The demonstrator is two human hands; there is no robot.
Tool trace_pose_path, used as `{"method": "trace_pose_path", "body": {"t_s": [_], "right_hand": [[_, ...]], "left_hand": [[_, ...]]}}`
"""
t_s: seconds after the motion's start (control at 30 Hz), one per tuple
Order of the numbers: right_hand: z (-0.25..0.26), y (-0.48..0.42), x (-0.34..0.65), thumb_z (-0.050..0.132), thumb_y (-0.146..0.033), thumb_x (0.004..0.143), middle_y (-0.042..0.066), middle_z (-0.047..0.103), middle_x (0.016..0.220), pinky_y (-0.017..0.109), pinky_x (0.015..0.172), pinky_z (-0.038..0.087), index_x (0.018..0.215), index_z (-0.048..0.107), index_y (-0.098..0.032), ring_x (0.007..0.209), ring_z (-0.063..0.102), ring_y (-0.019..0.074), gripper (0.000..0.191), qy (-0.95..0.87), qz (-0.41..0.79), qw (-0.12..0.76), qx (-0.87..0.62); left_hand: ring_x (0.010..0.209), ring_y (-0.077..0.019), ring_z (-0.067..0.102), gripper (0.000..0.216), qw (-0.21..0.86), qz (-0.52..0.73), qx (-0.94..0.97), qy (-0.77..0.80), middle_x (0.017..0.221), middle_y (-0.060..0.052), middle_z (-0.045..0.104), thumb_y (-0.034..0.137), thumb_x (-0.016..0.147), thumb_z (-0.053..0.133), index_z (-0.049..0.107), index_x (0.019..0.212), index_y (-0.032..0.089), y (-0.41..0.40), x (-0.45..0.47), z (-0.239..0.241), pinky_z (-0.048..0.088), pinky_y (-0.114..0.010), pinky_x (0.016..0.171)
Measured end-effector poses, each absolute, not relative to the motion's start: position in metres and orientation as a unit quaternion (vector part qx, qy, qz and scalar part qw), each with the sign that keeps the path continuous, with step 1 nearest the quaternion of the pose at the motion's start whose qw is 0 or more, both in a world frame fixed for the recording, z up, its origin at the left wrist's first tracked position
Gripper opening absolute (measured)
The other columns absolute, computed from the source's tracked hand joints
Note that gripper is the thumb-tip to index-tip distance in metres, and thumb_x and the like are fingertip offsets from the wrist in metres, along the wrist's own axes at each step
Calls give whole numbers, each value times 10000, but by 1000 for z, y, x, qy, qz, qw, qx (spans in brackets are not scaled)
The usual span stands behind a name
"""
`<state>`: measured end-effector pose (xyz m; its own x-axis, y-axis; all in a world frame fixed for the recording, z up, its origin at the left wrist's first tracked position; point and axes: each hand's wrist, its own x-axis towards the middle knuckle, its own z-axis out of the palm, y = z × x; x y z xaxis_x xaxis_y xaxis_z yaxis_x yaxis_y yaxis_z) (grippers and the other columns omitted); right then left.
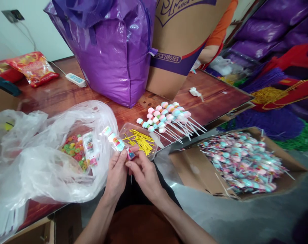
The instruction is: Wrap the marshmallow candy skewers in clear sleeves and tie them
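Note:
Between my two hands is a marshmallow lollipop (pixel 115 139) in a clear printed wrapper, its sweets pointing up and to the left. My left hand (pixel 117 171) pinches it just below the sweets. My right hand (pixel 143 172) has thumb and fingers closed at the wrapper's gathered lower end; a bit of white stick shows beneath. Whether a tie is in the fingers cannot be made out. Just beyond my hands, yellow twist ties (pixel 141 140) lie in a clear plastic tray (pixel 123 128). Unwrapped marshmallow sticks (pixel 166 117) lie in a pile behind the tray.
On the left, a plastic bag (pixel 103 117) holds ring-shaped gummies (pixel 74 149) and printed wrappers (pixel 89 147). A purple bag (pixel 113 61) and a large carton (pixel 166 73) stand at the back. Right of the table, an open box (pixel 192 173) contains many wrapped lollipops (pixel 245 162). Behind is another person's arm (pixel 210 52).

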<state>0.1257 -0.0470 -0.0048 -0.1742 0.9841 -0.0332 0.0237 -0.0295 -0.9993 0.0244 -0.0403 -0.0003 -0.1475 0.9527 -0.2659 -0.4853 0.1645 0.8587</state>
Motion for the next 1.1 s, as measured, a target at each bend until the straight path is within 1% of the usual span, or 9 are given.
{"method": "trace_pose_path", "body": {"t_s": [0.2, 0.27, 0.33, 0.4, 0.5, 0.57, 0.73, 0.9, 1.1], "right_hand": [[6, -41, 111, 463, -479, 933, -70, 383, 456, 224, 428, 238, 660, 508, -191, 406, 291, 77, 400, -412, 731, 386, -383], [9, -35, 113, 453, -455, 934, -52, 444, 461, 219, 421, 262, 689, 563, -178, 396, 355, 85, 385, -441, 766, 319, -342], [12, -24, 118, 484, -360, 936, -10, 569, 554, 227, 514, 366, 674, 596, -170, 503, 505, 107, 342, -578, 686, 268, -351], [14, -8, 123, 512, -233, 929, 19, 646, 679, 255, 637, 412, 675, 623, -167, 652, 581, 134, 285, -711, 513, 226, -425], [9, 22, 123, 478, -125, 932, 83, 685, 903, 308, 730, 423, 825, 686, -166, 852, 612, 209, 237, -779, 243, 158, -556], [0, 40, 119, 439, -124, 951, 125, 671, 1030, 338, 777, 436, 967, 701, -166, 964, 608, 258, 266, -797, 145, 109, -576], [-20, 60, 107, 357, -84, 961, 159, 645, 1091, 379, 889, 443, 1097, 655, -137, 1046, 581, 280, 331, -845, 87, 50, -525], [-23, 61, 108, 316, -57, 960, 195, 638, 1065, 393, 875, 451, 1098, 610, -72, 999, 579, 283, 326, -841, 90, 27, -532], [-19, 61, 108, 442, -212, 991, 119, 630, 1128, 334, 854, 450, 1070, 638, -175, 1042, 573, 247, 214, -867, 113, 41, -484]], "left_hand": [[609, -143, 570, 263, 647, 577, 275, 417, 661, -20, 628, 357, 856, 704, 742, 1053, 187, -56, -2, 10, 519, -273, 608], [615, -146, 566, 200, 658, 584, 270, 392, 621, -3, 571, 343, 841, 724, 746, 964, 187, -58, -11, 14, 535, -292, 630], [632, -133, 552, 177, 628, 626, 256, 385, 616, 13, 521, 337, 800, 769, 742, 875, 180, -56, -15, 15, 547, -295, 678], [609, -100, 500, 208, 579, 670, 239, 399, 602, 34, 463, 340, 767, 804, 739, 857, 164, -52, -16, 14, 544, -280, 719], [553, -66, 394, 277, 542, 683, 223, 435, 586, 50, 414, 349, 757, 814, 733, 908, 131, -48, -15, 10, 483, -205, 598], [547, -66, 371, 299, 550, 673, 210, 448, 593, 47, 414, 357, 740, 826, 714, 898, 129, -46, -14, 7, 396, -171, 499], [547, -66, 383, 232, 570, 673, 191, 431, 608, 41, 471, 287, 759, 815, 611, 785, 180, -45, -13, 4, 353, -161, 494], [550, -63, 397, 246, 564, 683, 192, 422, 635, 24, 531, 296, 767, 805, 594, 766, 170, -40, -18, 4, 381, -171, 530], [524, -36, 320, 241, 580, 668, 189, 426, 674, 5, 557, 255, 764, 799, 592, 715, 140, -37, -19, 5, 305, -156, 500]]}}
